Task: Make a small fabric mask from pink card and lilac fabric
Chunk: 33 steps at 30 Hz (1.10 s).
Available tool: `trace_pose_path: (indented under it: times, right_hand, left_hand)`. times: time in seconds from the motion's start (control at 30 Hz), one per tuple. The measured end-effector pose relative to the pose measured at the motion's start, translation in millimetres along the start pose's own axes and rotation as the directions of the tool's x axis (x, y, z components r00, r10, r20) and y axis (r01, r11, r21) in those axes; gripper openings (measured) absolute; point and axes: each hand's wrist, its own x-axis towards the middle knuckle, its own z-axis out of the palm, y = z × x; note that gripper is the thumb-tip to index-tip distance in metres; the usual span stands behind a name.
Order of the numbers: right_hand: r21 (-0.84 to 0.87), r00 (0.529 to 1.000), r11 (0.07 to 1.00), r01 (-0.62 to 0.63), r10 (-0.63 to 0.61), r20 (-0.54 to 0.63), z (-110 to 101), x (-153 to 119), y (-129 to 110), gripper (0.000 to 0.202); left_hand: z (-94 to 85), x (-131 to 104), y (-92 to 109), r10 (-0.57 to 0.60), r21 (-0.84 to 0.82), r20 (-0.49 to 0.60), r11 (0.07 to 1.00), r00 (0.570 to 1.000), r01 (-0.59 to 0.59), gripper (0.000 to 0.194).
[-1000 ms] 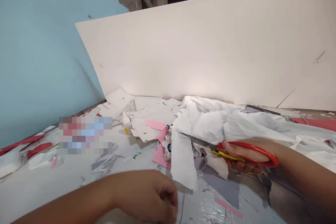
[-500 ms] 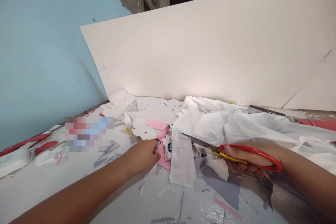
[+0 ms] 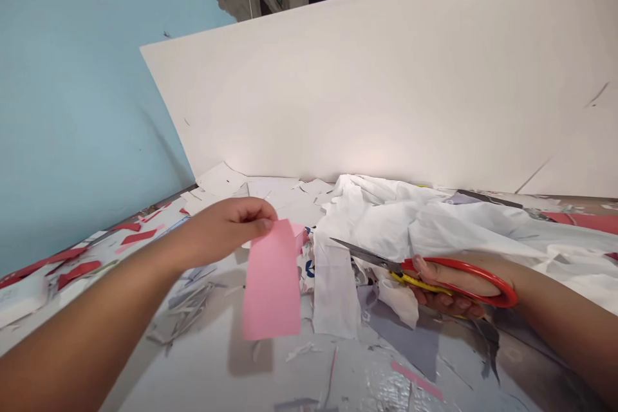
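Note:
A rectangular pink piece (image 3: 273,283) hangs from my left hand (image 3: 232,228), pinched at its top left corner between thumb and fingers. My right hand (image 3: 447,286) is wrapped round scissors (image 3: 454,270) with red and yellow handles. Their dark blades point left, over a white cloth strip (image 3: 335,290) that lies flat. Behind and to the right of the blades spreads a large crumpled white cloth (image 3: 386,219). Between the pink piece and the strip, a small patterned scrap (image 3: 308,267) shows, with a bit of pink behind it.
A tall white board (image 3: 362,90) stands behind the table (image 3: 193,373), beside a blue wall (image 3: 72,109). Red scraps (image 3: 80,273) lie at the left, grey-violet fabric (image 3: 410,341) at the front right, and a pink strip (image 3: 416,380) near the front edge.
My left hand has risen up and to the left, lifting the pink piece off the scraps. My right hand and the scissors have barely moved.

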Motion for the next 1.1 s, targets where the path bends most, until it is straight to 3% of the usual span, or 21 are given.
trace_pose_path:
  times: [0.07,0.17,0.3,0.67,1.1]
  right_hand:
    - [0.014,1.0,1.0,-0.014,0.014,0.015,-0.4,1.0,-0.1,0.071]
    - [0.037,0.999,0.999,-0.011,0.009,0.033,-0.7,1.7,0.4,0.071]
    - [0.029,1.0,1.0,0.005,-0.005,0.014,0.3,0.6,-0.6,0.072]
    - [0.048,0.997,0.999,-0.006,0.002,0.074,0.0,0.1,-4.4,0.072]
    - [0.063,0.999,0.998,-0.003,-0.001,0.054,1.3,-1.2,-5.4,0.071]
  left_hand:
    - [20.7,13.0,-1.0,0.069,-0.125,0.052,0.99,0.996,-0.062,0.019]
    - [61.0,27.9,-6.0,0.104,-0.315,0.128,0.947,0.986,-0.059,0.019]
    - [92.8,37.0,-13.8,0.079,-0.402,0.109,0.915,0.991,-0.029,0.019]
    - [112.4,45.2,-25.4,0.072,-0.477,-0.012,0.876,0.997,-0.069,0.026]
    - [110.5,42.7,-15.4,0.066,-0.401,-0.055,0.912,0.996,-0.083,0.021]
